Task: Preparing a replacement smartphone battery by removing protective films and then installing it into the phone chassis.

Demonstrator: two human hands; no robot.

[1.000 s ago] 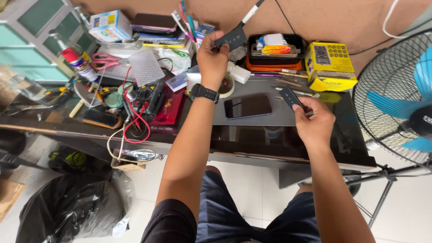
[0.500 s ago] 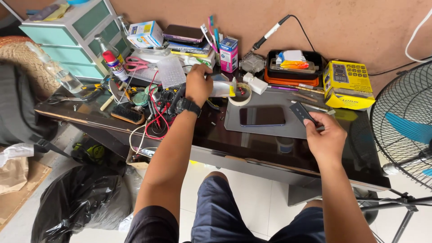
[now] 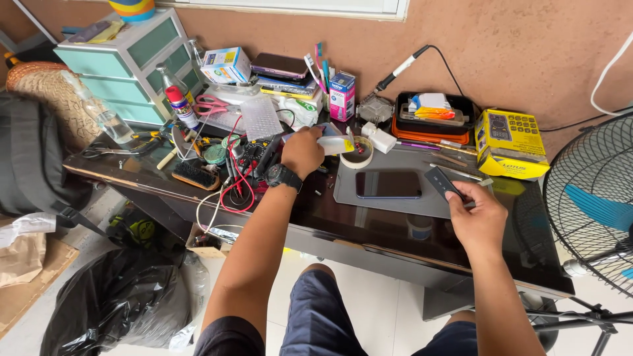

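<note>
So the smartphone (image 3: 388, 184) is lying face up, screen dark, on the grey work mat (image 3: 349, 198), and it looks fully closed up, so I'd say no opening work has started on it yet. The left hand (image 3: 302, 151) is curled around a small white tube-like tool (image 3: 336, 145) just left of and behind the phone, next to a roll of tape (image 3: 360, 157). The right hand (image 3: 479, 217) pinches a small dark flat gadget (image 3: 442, 182) just right of the phone. Still at the gathering-tools stage, I reckon.

The desk (image 3: 422, 250) is dark, glossy and packed: a multimeter with red leads (image 3: 241, 173) left of the phone, a yellow box (image 3: 511, 144) to its right, and a soldering iron (image 3: 399, 69) behind. There's a standing fan (image 3: 593, 198) far right, a pale green drawer unit (image 3: 125, 62) far left, and a black rubbish bag (image 3: 119, 306) on the tiled floor.
</note>
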